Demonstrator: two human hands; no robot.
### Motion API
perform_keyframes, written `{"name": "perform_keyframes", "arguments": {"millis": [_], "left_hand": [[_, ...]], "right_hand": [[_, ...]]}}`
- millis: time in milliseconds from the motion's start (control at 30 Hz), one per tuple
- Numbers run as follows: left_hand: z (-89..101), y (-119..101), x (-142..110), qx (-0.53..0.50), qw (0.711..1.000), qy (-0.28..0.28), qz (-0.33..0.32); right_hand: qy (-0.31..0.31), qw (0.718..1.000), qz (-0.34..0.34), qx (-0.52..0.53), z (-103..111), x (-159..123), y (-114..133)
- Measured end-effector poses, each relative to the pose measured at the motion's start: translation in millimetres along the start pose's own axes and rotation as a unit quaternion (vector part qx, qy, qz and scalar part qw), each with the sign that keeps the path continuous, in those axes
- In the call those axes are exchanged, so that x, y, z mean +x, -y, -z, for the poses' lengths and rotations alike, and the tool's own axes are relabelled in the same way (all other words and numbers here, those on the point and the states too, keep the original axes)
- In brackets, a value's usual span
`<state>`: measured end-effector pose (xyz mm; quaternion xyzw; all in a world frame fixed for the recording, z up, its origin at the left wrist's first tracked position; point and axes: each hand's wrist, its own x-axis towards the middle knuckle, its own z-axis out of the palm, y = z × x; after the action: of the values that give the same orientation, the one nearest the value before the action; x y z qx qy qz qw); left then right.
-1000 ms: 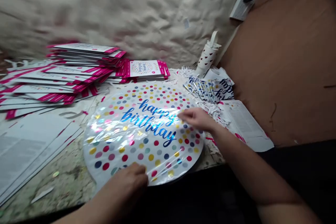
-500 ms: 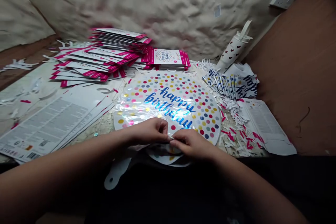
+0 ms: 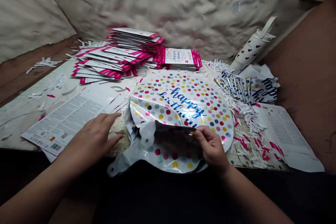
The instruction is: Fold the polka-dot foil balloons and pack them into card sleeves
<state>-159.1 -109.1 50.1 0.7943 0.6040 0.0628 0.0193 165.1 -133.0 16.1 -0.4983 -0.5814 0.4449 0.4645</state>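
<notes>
Head view. One round foil balloon (image 3: 178, 112), white with multicoloured dots and blue "happy birthday" lettering, is laid flat across the front of a worktable (image 3: 28, 106), its near edge projecting over the table's edge. Its near part is folded up and back, by which a dark gap is exposed. Two pale tabs (image 3: 147, 138), each pierced by a hole, are seen at its near left.

Right hand (image 3: 212, 147): the raised foil edge is pinched between thumb and fingers. Left hand (image 3: 93, 136): thumb and fingers are parted wide, held just left of the balloon, above printed cards (image 3: 73, 112).

Behind, to the left: a tall, uneven pile of pink-edged packets (image 3: 115, 59); beside it, a lower stack (image 3: 181, 58), topped by a dotted "happy birthday" design.

To the right: a white tumbler (image 3: 249, 51), patterned with dark hearts and seen tilted; before it, a bundle of folded foil (image 3: 264, 89), printed with blue lettering. Below these, white and pink scraps (image 3: 245, 141) are strewn next to a printed sheet (image 3: 291, 136). The rear is closed by a creased wall covering (image 3: 170, 3).
</notes>
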Motion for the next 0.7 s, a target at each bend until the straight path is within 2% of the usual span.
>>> {"name": "perform_keyframes", "arguments": {"millis": [67, 133, 200, 233, 267, 333, 433, 500, 567, 633, 700], "left_hand": [[-2.2, 4.5, 7.2, -0.055, 0.996, -0.049, -0.044], [-11.2, 1.7, 15.3, -0.093, 0.983, -0.067, -0.142], [-25.8, -3.3, 22.4, -0.094, 0.971, -0.042, -0.214], [-33.7, -5.1, 25.2, -0.094, 0.969, -0.021, -0.228], [-41.0, -5.8, 27.5, -0.097, 0.968, -0.004, -0.233], [-51.8, -3.3, 30.6, -0.101, 0.969, 0.020, -0.222], [-55.5, 7.0, 33.6, -0.099, 0.973, 0.015, -0.206], [-52.8, 15.1, 36.6, -0.097, 0.974, 0.021, -0.206], [-49.2, 22.9, 41.5, -0.105, 0.970, 0.047, -0.212], [-45.4, 29.5, 49.0, -0.132, 0.965, 0.086, -0.212], [-40.4, 33.3, 60.2, -0.193, 0.957, 0.127, -0.177]], "right_hand": [[0.028, 0.998, 0.039, -0.039, -2.0, -2.7, 2.0], [0.074, 0.987, 0.114, -0.091, -5.9, -8.2, 4.6], [0.119, 0.960, 0.189, -0.168, -8.8, -16.1, 4.6], [0.138, 0.943, 0.203, -0.223, -8.2, -20.4, 2.9], [0.150, 0.926, 0.196, -0.285, -5.5, -24.5, 0.0], [0.136, 0.894, 0.121, -0.410, 7.9, -30.5, -8.4], [0.046, 0.846, -0.022, -0.531, 43.4, -32.5, -22.4], [0.015, 0.821, -0.055, -0.568, 67.9, -30.4, -29.4], [0.043, 0.831, -0.028, -0.555, 86.8, -27.1, -33.4], [0.092, 0.865, 0.005, -0.492, 99.9, -21.1, -34.6], [0.112, 0.904, -0.017, -0.412, 110.4, -9.2, -32.9]]}}
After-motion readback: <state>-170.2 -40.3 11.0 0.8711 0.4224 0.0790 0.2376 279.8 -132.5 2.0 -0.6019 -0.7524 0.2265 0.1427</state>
